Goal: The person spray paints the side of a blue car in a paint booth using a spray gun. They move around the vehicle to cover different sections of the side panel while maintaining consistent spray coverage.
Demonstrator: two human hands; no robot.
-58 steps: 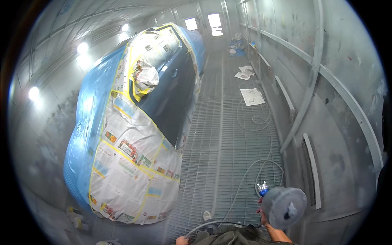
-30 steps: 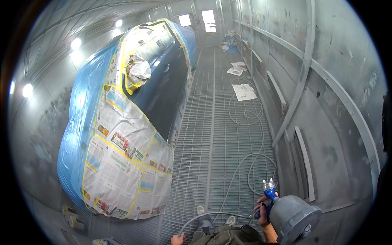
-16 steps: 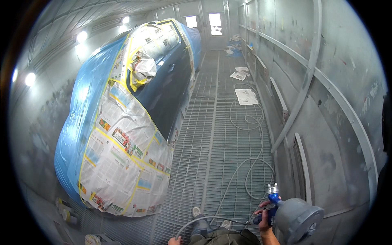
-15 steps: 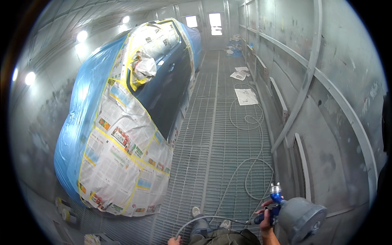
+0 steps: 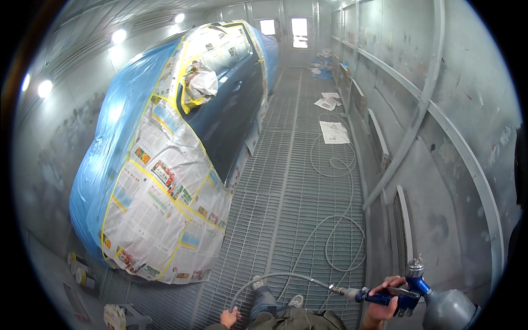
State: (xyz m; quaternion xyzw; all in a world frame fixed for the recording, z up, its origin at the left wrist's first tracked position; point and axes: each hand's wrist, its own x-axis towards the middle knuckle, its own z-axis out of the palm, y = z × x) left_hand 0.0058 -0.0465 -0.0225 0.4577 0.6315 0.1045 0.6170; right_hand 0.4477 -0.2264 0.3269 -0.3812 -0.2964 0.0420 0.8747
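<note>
At the lower right my right hand [image 5: 381, 309] is closed round the handle of a blue spray gun [image 5: 408, 294]. The gun lies tilted, its silver nozzle end up and its grey paint cup [image 5: 450, 311] to the right, partly cut off by the view's dark rim. From the gun's handle end a grey air hose [image 5: 286, 275] arches left to my left hand [image 5: 231, 317], whose fingers are closed on it. Left of me stands a car masked with blue film [image 5: 104, 148] and taped newspaper [image 5: 159, 209]. Its dark door panel [image 5: 228, 113] is bare.
The air hose lies in loops on the grated floor [image 5: 264, 203] at right. Newspaper sheets [image 5: 334, 132] lie farther along it. A metal wall with a diagonal brace [image 5: 407, 132] runs close on my right. Cans [image 5: 82, 278] and a small stand [image 5: 124, 318] are at lower left.
My right hand has moved right with the spray gun, which now lies more sideways, its cup nearer the rim. The hose arches higher and longer between my hands. The view has shifted slightly.
</note>
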